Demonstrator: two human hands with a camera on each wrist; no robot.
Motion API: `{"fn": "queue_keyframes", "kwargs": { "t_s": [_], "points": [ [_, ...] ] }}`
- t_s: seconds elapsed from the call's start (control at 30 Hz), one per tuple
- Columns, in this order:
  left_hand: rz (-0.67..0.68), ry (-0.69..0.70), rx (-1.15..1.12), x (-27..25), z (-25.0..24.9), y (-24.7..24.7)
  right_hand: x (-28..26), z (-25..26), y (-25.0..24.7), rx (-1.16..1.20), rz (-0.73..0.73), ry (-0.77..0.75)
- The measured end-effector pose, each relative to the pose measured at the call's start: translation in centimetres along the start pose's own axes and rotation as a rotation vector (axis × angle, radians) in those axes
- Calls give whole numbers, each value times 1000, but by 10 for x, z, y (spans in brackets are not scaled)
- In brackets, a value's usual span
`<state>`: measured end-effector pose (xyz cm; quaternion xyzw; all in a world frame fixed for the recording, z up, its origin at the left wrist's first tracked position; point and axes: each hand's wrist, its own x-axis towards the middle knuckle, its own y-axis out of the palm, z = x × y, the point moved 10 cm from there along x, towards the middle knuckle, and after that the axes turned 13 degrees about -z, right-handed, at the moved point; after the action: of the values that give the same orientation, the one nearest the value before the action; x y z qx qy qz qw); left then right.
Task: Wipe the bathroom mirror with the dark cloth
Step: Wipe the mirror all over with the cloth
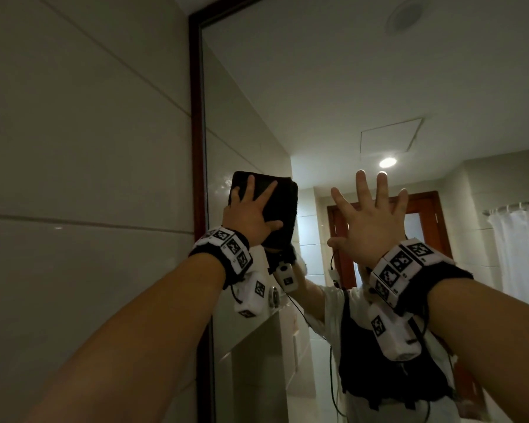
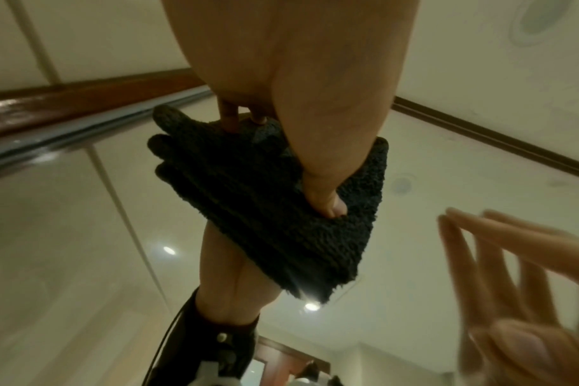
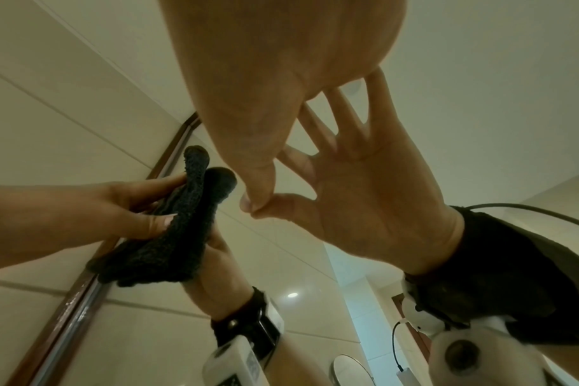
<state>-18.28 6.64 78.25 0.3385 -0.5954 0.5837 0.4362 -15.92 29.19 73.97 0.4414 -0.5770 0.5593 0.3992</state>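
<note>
The dark cloth (image 1: 280,206) hides the glass beneath it; the mirror (image 1: 318,87) runs past the frame's edges.

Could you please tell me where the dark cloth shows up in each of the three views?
Head: dark cloth left of centre, under the left hand.
Left wrist: centre.
Right wrist: left of centre.
Shared landmark: the brown mirror frame beside it.

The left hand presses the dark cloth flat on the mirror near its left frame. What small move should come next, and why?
Probably slide the left hand with the dark cloth sideways to the right. The cloth lies flat on the mirror beside the wooden frame, so unwiped glass lies mostly rightward. The right hand, spread on the glass, should move aside first.
</note>
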Motion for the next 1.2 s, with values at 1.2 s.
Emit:
{"fn": "queue_keyframes", "kwargs": {
  "t_s": [1.2],
  "points": [
    [45,0,821,-30,84,-23,0,-1,-1,-16,-14,4]
  ]
}}
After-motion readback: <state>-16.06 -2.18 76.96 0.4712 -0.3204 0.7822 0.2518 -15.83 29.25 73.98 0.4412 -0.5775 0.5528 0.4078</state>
